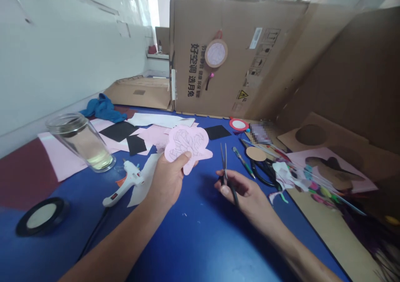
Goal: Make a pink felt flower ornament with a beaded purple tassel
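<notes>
My left hand (168, 177) is closed on a pink paper cutout (187, 142) with a scalloped outline and drawn lines, thumb on its front. It is held above the blue table (193, 240). My right hand (237, 188) holds a pair of scissors (224, 165), blades pointing up and slightly apart, a short way right of the paper. The scissors' dark handles are partly hidden by the fingers. Beside my left forearm lie a white glue gun (125, 184) and a piece of white paper (145, 182). A craft knife (243, 162) rests beyond the scissors.
A glass jar of pale liquid (87, 142) and a black tape roll (42, 217) stand left. Pink sheets (62, 157), black scraps (118, 130) and a blue cloth (104, 108) lie behind. Cardboard (237, 81) walls the back. Tools, a tan disc (256, 153) and scraps crowd the right.
</notes>
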Demonstrator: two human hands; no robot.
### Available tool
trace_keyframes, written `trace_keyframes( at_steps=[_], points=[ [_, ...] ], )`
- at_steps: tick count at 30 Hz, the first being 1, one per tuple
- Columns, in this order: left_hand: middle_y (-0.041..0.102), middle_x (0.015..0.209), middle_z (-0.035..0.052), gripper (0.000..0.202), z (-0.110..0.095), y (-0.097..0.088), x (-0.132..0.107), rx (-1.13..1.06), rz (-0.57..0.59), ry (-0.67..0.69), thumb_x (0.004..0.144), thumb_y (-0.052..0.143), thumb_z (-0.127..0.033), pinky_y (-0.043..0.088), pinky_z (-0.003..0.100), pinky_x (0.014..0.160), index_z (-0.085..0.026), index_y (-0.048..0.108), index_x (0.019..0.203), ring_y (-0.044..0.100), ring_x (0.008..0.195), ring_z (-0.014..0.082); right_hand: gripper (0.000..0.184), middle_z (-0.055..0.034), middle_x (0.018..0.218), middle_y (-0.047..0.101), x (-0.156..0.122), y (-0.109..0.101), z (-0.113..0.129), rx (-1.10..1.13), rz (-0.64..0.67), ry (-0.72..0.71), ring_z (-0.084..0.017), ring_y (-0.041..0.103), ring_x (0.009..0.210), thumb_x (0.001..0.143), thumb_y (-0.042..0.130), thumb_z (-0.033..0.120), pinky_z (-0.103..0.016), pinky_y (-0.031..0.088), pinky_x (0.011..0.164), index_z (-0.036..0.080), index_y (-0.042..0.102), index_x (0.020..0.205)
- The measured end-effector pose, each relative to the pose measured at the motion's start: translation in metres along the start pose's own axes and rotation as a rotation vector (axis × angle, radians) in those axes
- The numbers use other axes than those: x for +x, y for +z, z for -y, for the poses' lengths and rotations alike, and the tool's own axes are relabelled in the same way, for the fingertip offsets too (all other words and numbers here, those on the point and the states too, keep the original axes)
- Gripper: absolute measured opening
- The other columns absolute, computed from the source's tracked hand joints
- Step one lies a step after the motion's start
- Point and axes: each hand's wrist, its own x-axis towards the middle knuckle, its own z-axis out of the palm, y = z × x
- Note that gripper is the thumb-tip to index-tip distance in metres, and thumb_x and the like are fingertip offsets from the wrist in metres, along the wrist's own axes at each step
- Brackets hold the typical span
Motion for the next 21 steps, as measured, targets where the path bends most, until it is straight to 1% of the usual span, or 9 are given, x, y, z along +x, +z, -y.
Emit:
trace_keyframes(
  at_steps=[3,9,15,21],
  points=[
    [0.076,0.146,0.0166,0.084,0.0016,0.0016,-0.0019,-0.008,-0.006,0.0,0.074,0.094,-0.013,0.067,0.048,0.102,-0.022,0.067,0.154,0.068,0.139,0.0428,0.062,-0.0067,0.099,0.08,-0.0007,0.004,-0.0007,-0.035,0.009,0.0,-0.023,0.073,0.09,0.081,0.09,0.064,-0.037,0.061,0.089,0.021,0.079,0.124],
    [0.078,0.143,0.0159,0.083,0.0017,0.0045,-0.0044,-0.003,-0.021,-0.005,0.074,0.093,-0.015,0.068,0.047,0.098,-0.023,0.068,0.153,0.069,0.139,0.0431,0.062,-0.0044,0.094,0.077,-0.0002,0.0048,-0.0026,-0.015,0.004,-0.002,-0.022,0.071,0.086,0.08,0.091,0.063,-0.037,0.06,0.088,0.022,0.081,0.126],
    [0.08,0.136,0.0161,0.079,0.0056,0.003,-0.0053,-0.001,-0.019,-0.001,0.073,0.095,-0.017,0.069,0.045,0.096,-0.02,0.071,0.149,0.071,0.135,0.0424,0.064,-0.003,0.091,0.074,0.0,0.0062,-0.0038,0.0,-0.01,0.0,-0.02,0.067,0.082,0.078,0.092,0.062,-0.034,0.058,0.083,0.021,0.083,0.126],
    [0.082,0.131,0.016,0.07,0.0078,0.0046,-0.0088,-0.002,-0.034,-0.02,0.073,0.096,-0.02,0.069,0.044,0.094,-0.018,0.077,0.139,0.074,0.13,0.0403,0.061,-0.002,0.088,0.071,-0.0004,0.0092,-0.0054,-0.016,-0.024,-0.007,-0.019,0.064,0.081,0.08,0.092,0.061,-0.033,0.056,0.081,0.022,0.084,0.126]
  ],
)
